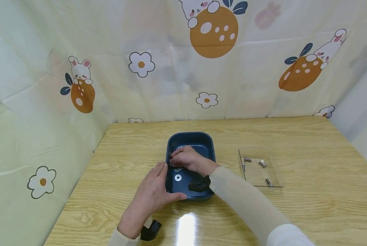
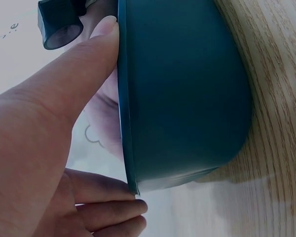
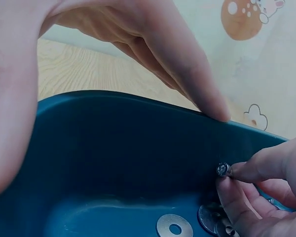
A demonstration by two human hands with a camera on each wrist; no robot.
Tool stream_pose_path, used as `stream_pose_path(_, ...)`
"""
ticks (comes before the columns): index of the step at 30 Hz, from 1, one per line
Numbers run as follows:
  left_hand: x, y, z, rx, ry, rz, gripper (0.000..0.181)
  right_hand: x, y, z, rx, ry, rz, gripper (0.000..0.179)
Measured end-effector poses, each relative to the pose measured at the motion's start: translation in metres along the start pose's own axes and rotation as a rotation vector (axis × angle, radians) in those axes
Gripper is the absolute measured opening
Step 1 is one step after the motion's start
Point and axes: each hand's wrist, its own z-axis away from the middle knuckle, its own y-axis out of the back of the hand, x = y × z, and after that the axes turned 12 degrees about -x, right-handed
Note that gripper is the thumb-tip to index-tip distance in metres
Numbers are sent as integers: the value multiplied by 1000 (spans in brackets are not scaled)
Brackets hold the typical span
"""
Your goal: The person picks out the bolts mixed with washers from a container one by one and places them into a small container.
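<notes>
A dark blue plastic bin (image 1: 180, 191) stands on the table, with my left hand (image 1: 152, 191) spread against its rim. In the left wrist view the thumb (image 2: 96, 54) lies along one rim, and the straight fingers touch the corner. My right hand (image 1: 187, 159) reaches inside, near the left wall. Between thumb and forefinger it pinches a small metal bolt (image 3: 223, 169), seen by its round end. On the bin's floor lies a flat washer (image 1: 178, 177). Beside it, more metal washers (image 3: 207, 218) are partly hidden by the right hand.
To the right of the bin, a clear plastic tray (image 1: 277, 167) holds several metal bolts (image 1: 262, 164). A patterned curtain (image 1: 171, 85) hangs behind the wooden table (image 1: 318, 164). Each wrist wears a black camera mount (image 1: 151, 230).
</notes>
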Motion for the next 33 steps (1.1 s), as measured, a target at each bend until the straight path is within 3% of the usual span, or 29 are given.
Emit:
stream_pose_path(14, 2, 0, -1, 6, -14, 3, 120, -1, 7, 4, -16, 12, -8, 22)
stream_pose_path(33, 5, 1, 0, -13, 40, 4, 120, -13, 21, 24, -76, 86, 23, 32)
